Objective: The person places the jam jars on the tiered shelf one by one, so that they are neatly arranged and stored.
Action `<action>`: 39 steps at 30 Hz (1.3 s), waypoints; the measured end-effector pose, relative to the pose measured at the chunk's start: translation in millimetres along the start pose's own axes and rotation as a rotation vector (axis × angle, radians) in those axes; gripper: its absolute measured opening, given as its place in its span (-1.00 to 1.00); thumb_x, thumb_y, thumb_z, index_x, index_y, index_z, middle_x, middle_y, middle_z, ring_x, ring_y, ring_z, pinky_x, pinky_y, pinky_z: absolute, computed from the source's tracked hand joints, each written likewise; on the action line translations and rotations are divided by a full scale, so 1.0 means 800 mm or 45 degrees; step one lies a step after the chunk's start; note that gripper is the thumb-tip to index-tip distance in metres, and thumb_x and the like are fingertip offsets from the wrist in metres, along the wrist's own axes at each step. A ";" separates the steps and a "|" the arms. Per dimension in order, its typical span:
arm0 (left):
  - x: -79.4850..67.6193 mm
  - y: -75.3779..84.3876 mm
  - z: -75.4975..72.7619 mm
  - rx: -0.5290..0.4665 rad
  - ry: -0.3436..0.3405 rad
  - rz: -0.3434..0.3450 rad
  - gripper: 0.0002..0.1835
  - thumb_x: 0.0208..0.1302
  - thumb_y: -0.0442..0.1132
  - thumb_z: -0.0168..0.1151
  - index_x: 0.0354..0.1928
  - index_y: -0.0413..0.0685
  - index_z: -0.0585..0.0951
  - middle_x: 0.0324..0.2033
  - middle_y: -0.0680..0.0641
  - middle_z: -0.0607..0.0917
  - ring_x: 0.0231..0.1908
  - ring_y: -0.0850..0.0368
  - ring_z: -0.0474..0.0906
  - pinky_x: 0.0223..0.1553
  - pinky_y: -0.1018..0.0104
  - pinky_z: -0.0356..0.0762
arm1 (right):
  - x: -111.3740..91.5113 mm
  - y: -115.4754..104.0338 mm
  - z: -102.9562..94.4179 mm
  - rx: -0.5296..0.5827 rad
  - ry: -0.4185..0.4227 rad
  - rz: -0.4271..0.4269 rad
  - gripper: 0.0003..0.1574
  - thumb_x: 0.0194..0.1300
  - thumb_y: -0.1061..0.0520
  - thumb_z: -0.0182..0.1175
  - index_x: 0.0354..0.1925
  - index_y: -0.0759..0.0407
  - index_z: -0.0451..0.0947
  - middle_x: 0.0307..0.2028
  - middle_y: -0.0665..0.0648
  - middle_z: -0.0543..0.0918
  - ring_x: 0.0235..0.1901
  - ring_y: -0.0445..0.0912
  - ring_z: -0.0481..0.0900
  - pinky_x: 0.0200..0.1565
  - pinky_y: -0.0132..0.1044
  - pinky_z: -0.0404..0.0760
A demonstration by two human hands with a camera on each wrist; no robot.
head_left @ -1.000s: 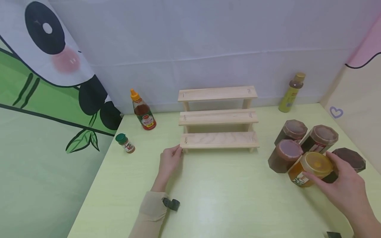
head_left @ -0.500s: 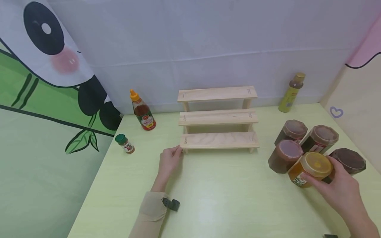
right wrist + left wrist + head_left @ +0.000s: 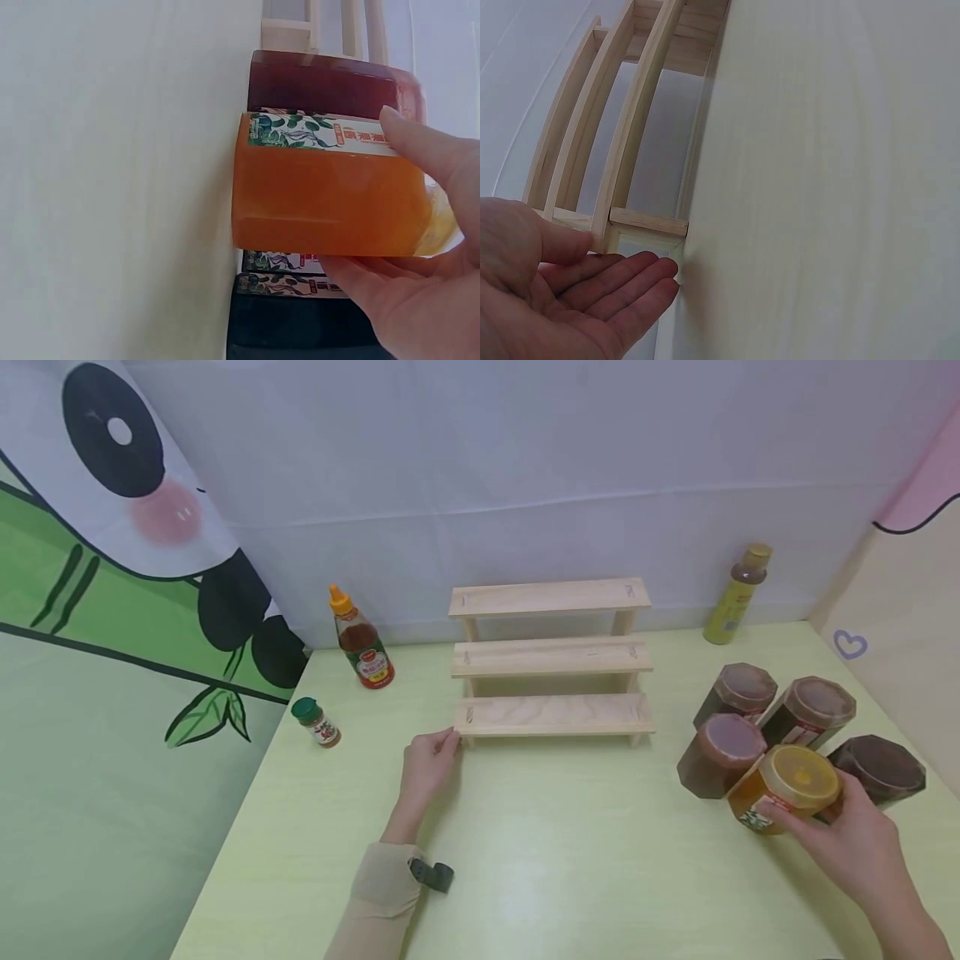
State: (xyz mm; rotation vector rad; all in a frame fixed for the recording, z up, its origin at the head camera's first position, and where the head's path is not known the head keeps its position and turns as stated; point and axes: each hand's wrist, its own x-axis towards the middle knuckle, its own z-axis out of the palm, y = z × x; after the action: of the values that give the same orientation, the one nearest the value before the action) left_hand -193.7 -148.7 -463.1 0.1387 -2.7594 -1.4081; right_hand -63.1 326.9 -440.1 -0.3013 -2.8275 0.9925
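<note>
R hand (image 3: 847, 843): fingers curled round amber jar (image 3: 783, 789), thumb on label (image 3: 322, 133); grip closed to jar width. Jar pos.: near side of jar group, R of wooden rack (image 3: 555, 716); orange contents, lid (image 3: 804, 774) on. Adj. L jar (image 3: 720, 756): dark-red fill. Adj. R jar (image 3: 881, 767): near-black. L hand (image 3: 427, 764): thumb & fingertips pinch rack's front L corner. Sauce btl. (image 3: 366, 652), far L: red-brown fill, orange cap (image 3: 341, 600).

The pale table (image 3: 540, 868) bears a wooden rack (image 3: 552, 656), two bottles (image 3: 367, 652), a shaker (image 3: 316, 722) and five jars (image 3: 782, 781).
</note>
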 end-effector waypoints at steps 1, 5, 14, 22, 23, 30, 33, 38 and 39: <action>0.000 0.000 0.000 0.001 0.002 0.002 -0.67 0.42 -0.15 0.07 0.07 -0.19 0.60 -0.20 -0.12 0.72 -0.79 0.22 0.16 -0.77 0.45 0.16 | 0.000 0.000 0.000 0.004 -0.006 0.002 0.15 0.08 -0.17 0.41 0.26 0.54 0.07 0.00 0.67 0.42 -0.06 0.55 0.37 -0.25 0.32 0.35; -0.001 -0.001 0.000 -0.003 0.000 0.004 -0.67 0.43 -0.16 0.07 0.08 -0.19 0.60 -0.19 -0.13 0.72 -0.80 0.22 0.17 -0.77 0.45 0.17 | 0.001 0.003 -0.001 0.035 -0.044 0.026 0.08 0.10 -0.16 0.40 0.23 0.51 0.12 0.03 0.66 0.40 -0.02 0.54 0.35 -0.20 0.32 0.35; -0.002 0.001 -0.001 -0.008 -0.004 -0.022 -0.66 0.43 -0.14 0.06 0.09 -0.16 0.60 -0.18 -0.12 0.72 -0.79 0.21 0.18 -0.76 0.43 0.18 | 0.002 0.011 0.004 0.074 -0.045 -0.039 0.05 0.08 -0.08 0.43 0.27 0.46 0.17 0.02 0.64 0.42 -0.03 0.49 0.41 -0.24 -0.30 0.54; -0.003 0.003 -0.002 -0.002 -0.009 -0.017 -0.67 0.43 -0.15 0.06 0.08 -0.16 0.61 -0.21 -0.12 0.72 -0.80 0.22 0.16 -0.77 0.44 0.17 | 0.004 0.016 0.007 0.189 -0.069 -0.030 0.05 0.10 -0.01 0.44 0.32 0.43 0.12 0.08 0.65 0.38 -0.04 -0.06 0.56 -0.37 -0.70 0.39; -0.003 0.003 -0.002 -0.003 -0.007 -0.019 -0.67 0.43 -0.15 0.06 0.08 -0.16 0.61 -0.20 -0.11 0.72 -0.80 0.22 0.16 -0.77 0.44 0.17 | 0.004 0.016 0.007 0.207 -0.071 -0.025 0.05 0.10 0.00 0.43 0.33 0.44 0.11 0.09 0.64 0.38 -0.07 -0.23 0.53 -0.36 -0.69 0.40; -0.002 0.001 -0.001 0.002 -0.003 -0.024 -0.67 0.43 -0.14 0.06 0.08 -0.16 0.61 -0.17 -0.11 0.72 -0.79 0.21 0.17 -0.76 0.42 0.18 | 0.003 0.015 0.006 0.274 -0.067 0.004 0.05 0.11 0.01 0.43 0.33 0.46 0.11 0.10 0.62 0.38 -0.29 -0.65 0.31 -0.37 -0.66 0.44; -0.002 0.002 -0.001 0.010 -0.001 -0.032 -0.67 0.43 -0.14 0.06 0.09 -0.16 0.60 -0.18 -0.11 0.72 -0.79 0.21 0.18 -0.76 0.42 0.18 | 0.003 0.015 0.006 0.312 -0.059 0.024 0.04 0.10 0.02 0.43 0.33 0.46 0.12 0.02 0.38 0.53 -0.29 -0.65 0.33 -0.35 -0.63 0.47; -0.001 0.002 -0.001 0.015 -0.004 -0.051 -0.66 0.43 -0.12 0.05 0.09 -0.13 0.61 -0.16 -0.09 0.72 -0.77 0.22 0.19 -0.74 0.42 0.18 | 0.002 0.016 0.006 0.416 -0.035 0.045 0.00 0.08 0.07 0.45 0.29 0.46 0.16 -0.21 -0.36 0.48 -0.28 -0.61 0.42 -0.33 -0.59 0.50; -0.001 0.002 -0.001 0.013 -0.005 -0.052 -0.66 0.43 -0.12 0.05 0.09 -0.13 0.61 -0.15 -0.09 0.71 -0.76 0.22 0.19 -0.74 0.42 0.19 | 0.002 0.016 0.006 0.430 -0.035 0.046 -0.01 0.08 0.08 0.45 0.28 0.46 0.17 -0.23 -0.42 0.46 -0.28 -0.60 0.44 -0.33 -0.58 0.51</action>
State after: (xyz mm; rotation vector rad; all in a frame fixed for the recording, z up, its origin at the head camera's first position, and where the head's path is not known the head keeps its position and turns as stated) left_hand -193.0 -148.3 -461.3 0.1944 -2.7827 -1.4055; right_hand -63.5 334.2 -451.7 -0.3020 -2.6213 1.4636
